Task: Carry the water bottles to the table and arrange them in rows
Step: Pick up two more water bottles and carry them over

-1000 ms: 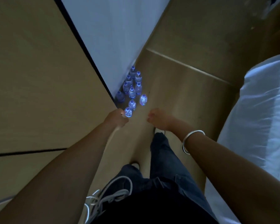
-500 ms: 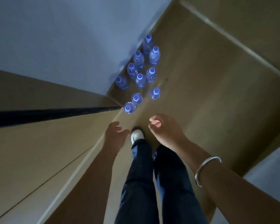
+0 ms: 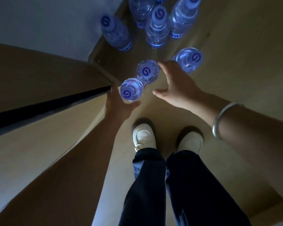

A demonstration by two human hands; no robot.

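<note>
**Mia:** It is dim here. The floor [image 3: 235, 79] is brown wood, and a pale wall [image 3: 39, 18] meets it in a corner. There is only the one view, from the head looking down.

**Ben:** Where are the water bottles?

**Mia:** They stand in a bunch on the floor by that corner. The nearest bottle [image 3: 130, 92] is right at the left hand [image 3: 118, 105]. The next bottle [image 3: 147, 72] touches it. A third bottle [image 3: 189, 59] stands just past the right hand [image 3: 178, 85]. More bottles [image 3: 157, 25] wait behind.

**Ben:** What are the fingers doing?

**Mia:** The left fingers and thumb cup round the nearest bottle, but I cannot tell if they squeeze it. The right fingers [image 3: 166, 66] are spread and hold nothing.

**Ben:** What could go wrong?

**Mia:** I think the bottles are too close. Grabbing one could bump its neighbour and tip it, and it might roll off. The white shoes [image 3: 144, 136] are near too.
</note>
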